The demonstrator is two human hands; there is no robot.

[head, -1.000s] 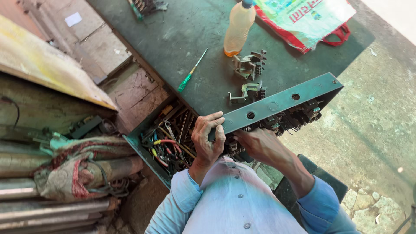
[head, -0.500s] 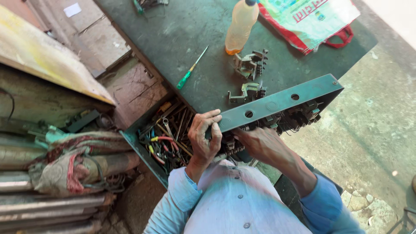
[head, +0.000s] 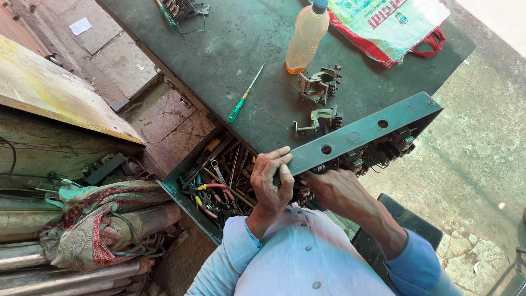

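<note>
The green metal box (head: pixel 361 130) is held tilted on edge over the near side of the workbench (head: pixel 230 49), its long holed flank turned up and its open side, crowded with dark switch parts and wires, facing the person; against the pictures from a second ago it sits a shade lower and further right in view, yet both hands hold the same places on it, so the shift reads as the head moving rather than the box, and the work inside it looks ongoing, not finished. The left hand (head: pixel 272 183) is curled round the box's near end, fingers (head: pixel 279 158) folded over the top edge and clamped on it; the right hand (head: pixel 334 189) reaches under the box into its open side, palm against the parts; its fingertips are hidden, so whether they pinch anything I cannot tell. Just beyond the box lie two grey metal brackets (head: pixel 320 104); further beyond stand a plastic bottle (head: pixel 307 38) of amber liquid and a red-trimmed bag (head: pixel 392 24); left of the box lies a green-handled screwdriver (head: pixel 244 96); below its near end an open drawer of tools (head: pixel 219 175); further left, a cloth bundle (head: pixel 104 219).
</note>
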